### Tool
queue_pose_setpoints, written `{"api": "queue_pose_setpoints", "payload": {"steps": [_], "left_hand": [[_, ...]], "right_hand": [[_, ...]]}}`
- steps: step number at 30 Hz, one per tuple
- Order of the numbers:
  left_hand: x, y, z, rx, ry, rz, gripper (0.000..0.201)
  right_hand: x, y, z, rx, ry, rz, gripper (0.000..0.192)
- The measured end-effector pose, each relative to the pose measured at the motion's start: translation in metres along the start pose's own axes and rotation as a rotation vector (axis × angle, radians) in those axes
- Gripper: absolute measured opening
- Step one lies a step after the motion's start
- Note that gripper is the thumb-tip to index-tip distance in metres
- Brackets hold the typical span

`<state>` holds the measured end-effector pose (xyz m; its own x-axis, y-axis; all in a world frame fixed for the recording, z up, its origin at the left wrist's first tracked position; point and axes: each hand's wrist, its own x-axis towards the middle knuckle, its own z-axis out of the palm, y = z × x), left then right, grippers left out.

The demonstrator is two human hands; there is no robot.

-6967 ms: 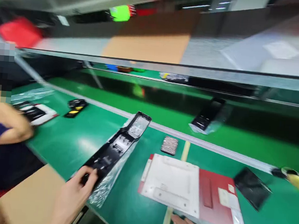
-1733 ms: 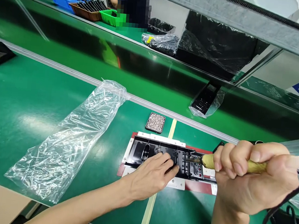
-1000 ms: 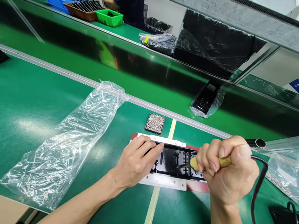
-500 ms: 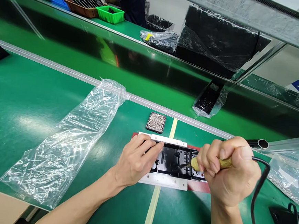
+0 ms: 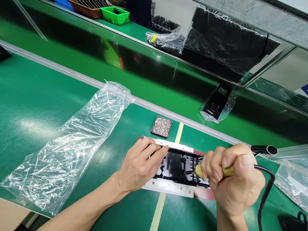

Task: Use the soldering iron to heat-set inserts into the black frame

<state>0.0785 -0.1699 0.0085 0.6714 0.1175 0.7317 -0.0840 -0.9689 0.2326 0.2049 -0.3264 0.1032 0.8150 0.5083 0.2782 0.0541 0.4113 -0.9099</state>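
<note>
My right hand (image 5: 236,175) is closed in a fist round the yellow handle of a soldering iron (image 5: 227,171), with a black cord running from its back end. The metal tip points left and down, at the inside of a black plastic housing (image 5: 174,164); whether it touches cannot be made out. White side rails and a red base make up the fixture (image 5: 169,187) where the housing lies. Across the housing's left end, my left hand (image 5: 142,162) grips it with bent fingers reaching its far edge. The left thumb is hidden.
Behind the fixture stands a small black tray (image 5: 161,126) of tiny metal parts. A clear plastic bag (image 5: 72,141) lies left, another bag (image 5: 298,182) right. Beyond the metal rail is a bagged black part (image 5: 217,102). A co-worker (image 5: 137,4) stands by several bins at the back.
My right hand with the soldering iron has shifted very slightly left, its tip staying over the same part of the housing. My left hand stays in place on the housing.
</note>
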Motion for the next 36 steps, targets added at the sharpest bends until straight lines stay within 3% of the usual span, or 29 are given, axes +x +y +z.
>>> {"api": "queue_pose_setpoints", "payload": {"steps": [9,15,20,23,29,36], "left_hand": [[0.002,-0.007,0.001,-0.043,0.02,-0.035,0.03],[0.009,-0.023,-0.007,-0.125,0.036,-0.264,0.021],[0.027,-0.04,-0.019,-0.064,-0.19,-0.455,0.03],[0.044,-0.057,-0.015,-0.079,-0.355,-0.508,0.025],[0.062,-0.088,0.016,-0.082,-0.564,-0.462,0.015],[0.057,-0.096,0.031,-0.058,-0.664,-0.407,0.02]], "right_hand": [[-0.005,0.003,0.001,-0.003,-0.028,-0.004,0.037],[-0.008,0.009,-0.004,0.002,-0.035,-0.006,0.039],[-0.008,0.01,-0.005,0.008,-0.03,-0.035,0.037],[-0.008,0.009,-0.003,-0.008,-0.027,-0.042,0.037],[-0.007,0.008,-0.003,-0.008,-0.033,-0.033,0.037],[-0.007,0.008,-0.004,-0.001,-0.026,-0.025,0.038]]}}
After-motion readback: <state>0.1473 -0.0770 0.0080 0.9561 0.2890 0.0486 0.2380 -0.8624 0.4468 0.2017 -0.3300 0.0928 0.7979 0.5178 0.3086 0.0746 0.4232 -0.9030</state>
